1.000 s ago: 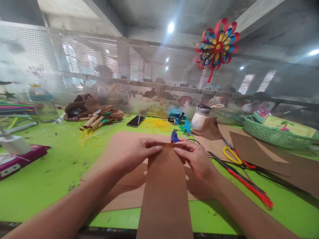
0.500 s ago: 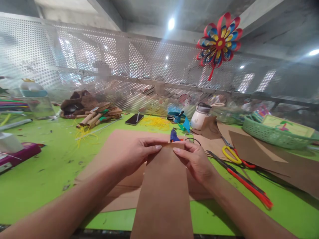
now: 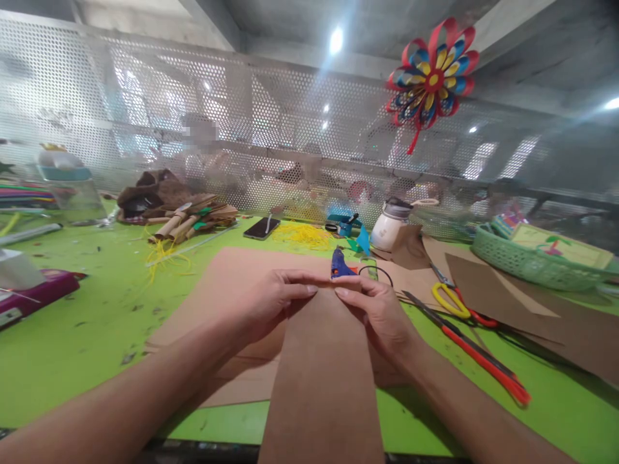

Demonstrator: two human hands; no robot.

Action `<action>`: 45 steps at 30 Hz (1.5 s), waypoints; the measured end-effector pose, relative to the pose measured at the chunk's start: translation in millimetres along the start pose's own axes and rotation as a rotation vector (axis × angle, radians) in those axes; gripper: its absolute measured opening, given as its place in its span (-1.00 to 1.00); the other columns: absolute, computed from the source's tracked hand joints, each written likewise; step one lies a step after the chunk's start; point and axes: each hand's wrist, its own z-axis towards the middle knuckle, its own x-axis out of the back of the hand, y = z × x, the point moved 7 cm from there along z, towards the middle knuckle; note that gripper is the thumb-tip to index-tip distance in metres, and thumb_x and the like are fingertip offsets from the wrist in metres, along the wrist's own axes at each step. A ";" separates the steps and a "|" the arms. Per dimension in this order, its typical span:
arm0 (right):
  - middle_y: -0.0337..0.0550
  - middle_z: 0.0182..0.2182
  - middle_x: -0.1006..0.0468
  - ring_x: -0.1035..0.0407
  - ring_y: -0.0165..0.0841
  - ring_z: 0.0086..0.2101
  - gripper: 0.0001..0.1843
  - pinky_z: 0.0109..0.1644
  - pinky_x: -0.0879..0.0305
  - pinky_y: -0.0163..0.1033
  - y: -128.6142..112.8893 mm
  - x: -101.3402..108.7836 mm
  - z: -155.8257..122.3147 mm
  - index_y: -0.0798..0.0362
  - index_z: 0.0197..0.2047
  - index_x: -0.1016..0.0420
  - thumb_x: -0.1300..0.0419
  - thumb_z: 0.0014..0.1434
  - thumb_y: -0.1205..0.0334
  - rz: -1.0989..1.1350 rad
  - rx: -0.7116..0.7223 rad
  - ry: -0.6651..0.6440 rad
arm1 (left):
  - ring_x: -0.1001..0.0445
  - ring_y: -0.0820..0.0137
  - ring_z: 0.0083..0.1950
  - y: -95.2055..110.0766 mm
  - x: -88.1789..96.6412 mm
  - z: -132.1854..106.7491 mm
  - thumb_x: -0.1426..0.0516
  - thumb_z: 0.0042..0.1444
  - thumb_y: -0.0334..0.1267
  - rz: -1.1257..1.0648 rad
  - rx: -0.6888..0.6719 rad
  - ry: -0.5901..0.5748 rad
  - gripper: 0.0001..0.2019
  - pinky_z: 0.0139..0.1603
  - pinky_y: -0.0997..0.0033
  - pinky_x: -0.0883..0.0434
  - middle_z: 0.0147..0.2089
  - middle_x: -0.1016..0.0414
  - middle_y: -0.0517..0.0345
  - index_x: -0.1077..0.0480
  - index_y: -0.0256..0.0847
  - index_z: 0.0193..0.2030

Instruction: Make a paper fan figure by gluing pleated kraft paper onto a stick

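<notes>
A long strip of brown paper (image 3: 322, 374) runs from the table's near edge up to both my hands. My left hand (image 3: 271, 299) pinches the strip's far left corner, fingers closed on it. My right hand (image 3: 377, 312) pinches the far right corner the same way. The far edge of the strip is bent over between my fingertips. Under the strip lies a larger brown sheet (image 3: 232, 283) on the green table (image 3: 82, 335). A blue glue gun (image 3: 338, 264) lies just beyond my fingertips.
Yellow-handled scissors (image 3: 449, 299) and a red-and-black tool (image 3: 483, 361) lie to the right on more brown sheets (image 3: 532, 316). A green basket (image 3: 527, 261), a white jug (image 3: 389, 229), a phone (image 3: 262, 227), paper rolls (image 3: 184, 225) and a pink box (image 3: 33, 290) ring the table. A perforated screen (image 3: 242, 129) carries a paper flower (image 3: 432, 80).
Both hands keep their pinch on the strip's far edge and have drawn it slightly lower and closer together. The camera view has tilted a little.
</notes>
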 end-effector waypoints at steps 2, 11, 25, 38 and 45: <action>-0.22 -0.46 -0.62 -0.43 -0.42 -0.44 -0.82 -0.30 -0.29 -0.32 2.0 1.1 1.2 0.06 -0.35 -0.63 -0.39 -0.14 0.32 -0.002 -0.002 -0.002 | -0.50 0.46 -0.25 -0.1 0.4 -0.2 -0.22 -0.03 -0.43 -0.001 -0.003 0.010 -0.81 -0.14 0.49 -0.35 -0.25 -0.63 0.11 -0.58 -0.21 -0.23; -0.19 -0.41 -0.63 -0.43 -0.35 -0.35 -0.85 -0.20 -0.28 -0.24 -1.8 5.6 -0.6 0.02 -0.35 -0.64 -0.37 -0.09 0.31 -0.090 0.055 -0.033 | -0.45 0.44 -0.39 -0.5 7.6 -0.3 -0.28 -0.11 -0.37 0.066 0.024 0.063 -0.81 -0.35 0.45 -0.26 -0.37 -0.60 0.10 -0.59 -0.21 -0.29; -0.20 -0.35 -0.61 -0.40 -0.34 -0.32 -0.88 -0.21 -0.26 -0.24 -9.0 9.0 -1.5 -0.04 -0.30 -0.64 -0.32 0.02 0.25 -0.284 0.173 -0.063 | -0.48 0.42 -0.32 5.9 4.6 -2.3 -0.26 -0.06 -0.36 0.142 -0.052 0.040 -0.86 -0.27 0.43 -0.33 -0.34 -0.61 0.14 -0.58 -0.17 -0.30; -0.21 -0.41 -0.62 -0.43 -0.33 -0.34 -0.88 -0.17 -0.29 -0.19 -13.7 9.9 -5.3 -0.04 -0.34 -0.65 -0.34 -0.03 0.29 -0.172 0.143 -0.036 | -0.34 0.52 -0.49 13.9 5.2 -7.1 -0.24 -0.05 -0.36 0.211 -0.167 0.073 -0.92 -0.46 0.53 -0.22 -0.48 -0.53 0.19 -0.59 -0.18 -0.39; -0.23 -0.44 -0.59 -0.40 -0.32 -0.38 -0.92 -0.26 -0.28 -0.22 -22.6 7.8 -7.6 -0.07 -0.39 -0.65 -0.31 0.00 0.28 -0.377 0.261 -0.074 | -0.36 0.49 -0.43 17.4 -4.5 -8.7 -0.15 -0.07 -0.34 0.065 -0.099 -0.036 -0.86 -0.47 0.54 -0.20 -0.39 -0.47 0.19 -0.48 -0.23 -0.33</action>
